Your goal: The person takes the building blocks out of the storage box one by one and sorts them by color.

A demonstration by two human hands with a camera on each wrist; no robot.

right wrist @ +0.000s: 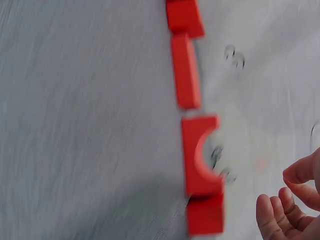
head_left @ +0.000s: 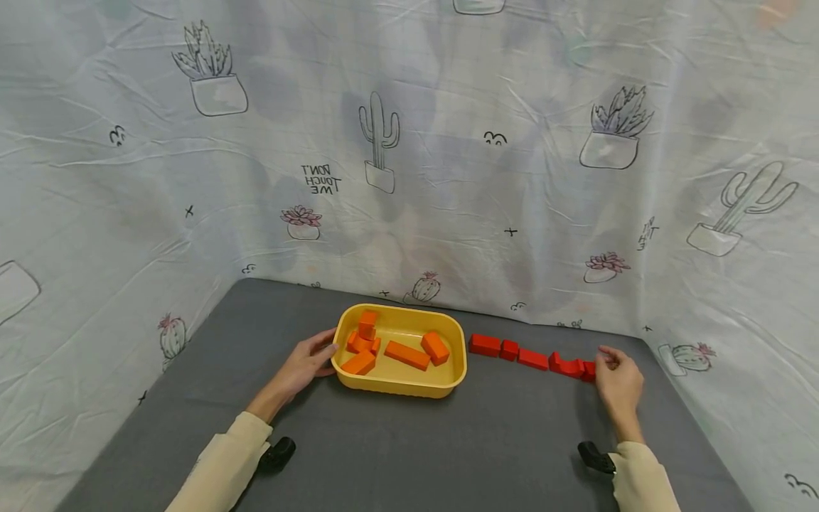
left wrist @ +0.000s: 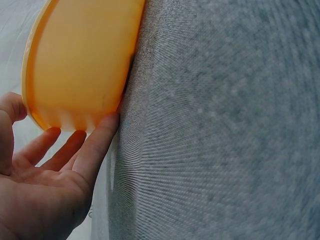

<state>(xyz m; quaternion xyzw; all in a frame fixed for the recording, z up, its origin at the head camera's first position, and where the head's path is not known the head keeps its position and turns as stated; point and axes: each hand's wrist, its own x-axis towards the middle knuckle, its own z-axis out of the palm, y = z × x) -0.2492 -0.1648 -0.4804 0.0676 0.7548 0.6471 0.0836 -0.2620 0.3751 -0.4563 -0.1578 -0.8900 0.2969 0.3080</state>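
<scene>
Several orange blocks (head_left: 407, 355) lie in a yellow plastic tub (head_left: 399, 390). My left hand (head_left: 306, 361) is at the tub's left end. In the left wrist view, its fairly straight fingers touch the outer end wall (left wrist: 82, 60), with the thumb at the rim. To the tub's right, red blocks (head_left: 485, 345) stand in a row. One has a curved cutout (right wrist: 192, 165), beside a red block (right wrist: 206, 216) at the row's right end. My right hand (head_left: 619, 380) is by that end block, its loosely bent fingers (right wrist: 267, 215) apart from it and holding nothing.
The grey tabletop (head_left: 409, 448) runs back to a pale cloth backdrop (head_left: 441, 171) printed with potted cacti. Cloth also rises along both sides. Black wrist pieces (head_left: 276, 455) stick out from both cream sleeves (head_left: 224, 466).
</scene>
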